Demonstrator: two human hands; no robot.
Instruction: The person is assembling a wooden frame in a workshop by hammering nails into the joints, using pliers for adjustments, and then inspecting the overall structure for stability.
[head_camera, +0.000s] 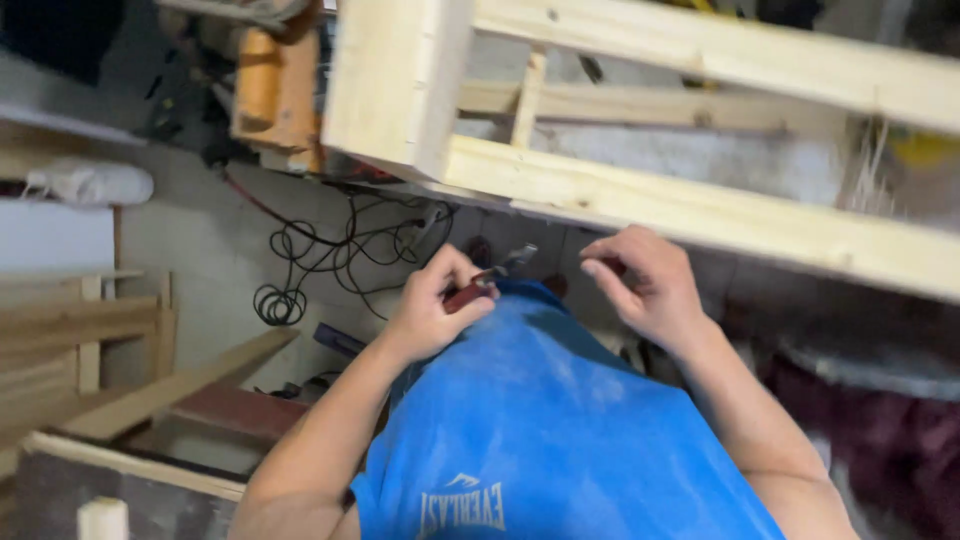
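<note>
My left hand (440, 300) grips the red handles of a pair of pliers (495, 275), whose grey metal jaws point toward the wooden frame (640, 195). My right hand (645, 285) hovers a little to the right of the jaws, fingers curled and pinched together; I cannot tell whether something small sits between them. Both hands are just below the frame's lower beam, above my blue shirt (540, 420).
Coiled black cables (320, 250) lie on the concrete floor to the left. Loose wooden planks (150, 390) and a slatted wooden piece (80, 330) fill the left side. An orange tool (270, 90) stands at the upper left. Dark cloth (880, 430) lies at the right.
</note>
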